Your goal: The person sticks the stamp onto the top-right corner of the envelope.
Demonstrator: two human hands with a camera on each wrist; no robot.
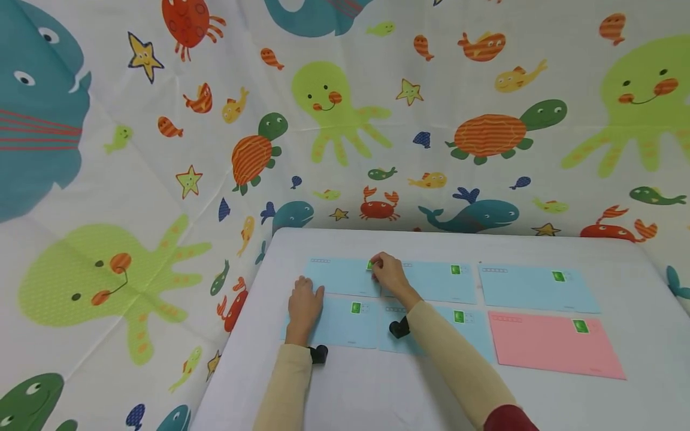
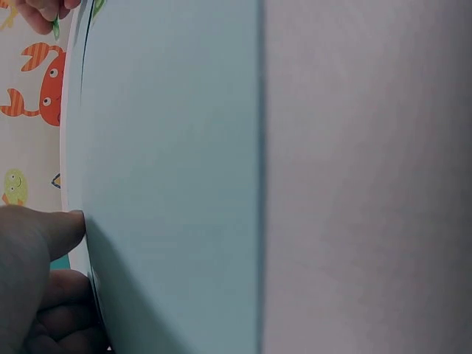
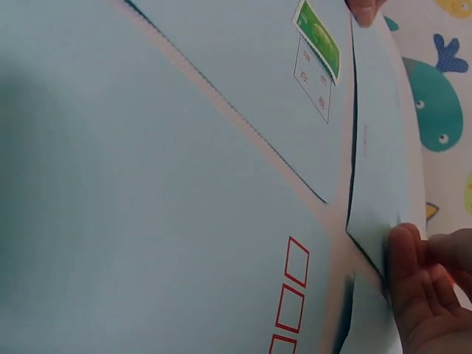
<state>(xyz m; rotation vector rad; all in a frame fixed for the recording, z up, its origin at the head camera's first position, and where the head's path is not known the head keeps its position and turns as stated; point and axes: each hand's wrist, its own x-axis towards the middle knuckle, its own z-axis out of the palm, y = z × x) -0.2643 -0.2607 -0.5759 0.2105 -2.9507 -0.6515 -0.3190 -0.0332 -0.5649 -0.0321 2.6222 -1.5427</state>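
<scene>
My right hand [image 1: 389, 272] pinches a small green stamp [image 1: 370, 265] at the upper right corner of the back-left blue envelope [image 1: 339, 276]. In the left wrist view, the stamp [image 2: 56, 29] shows below the fingertips of the right hand [image 2: 46, 10]. The right wrist view shows the fingers of that hand [image 3: 424, 284] bent together, the stamp hidden from that side. My left hand [image 1: 305, 304] lies with extended fingers across the left ends of the back-left envelope and the front-left blue envelope [image 1: 345, 329], which carries a green stamp [image 1: 356, 307].
More blue envelopes, including one at the back right [image 1: 528, 290], and a pink envelope [image 1: 555, 344] lie in two rows, each with a green stamp. They are on a white table [image 1: 366, 389]. A curtain with sea animals [image 1: 345, 197] hangs behind and left of it.
</scene>
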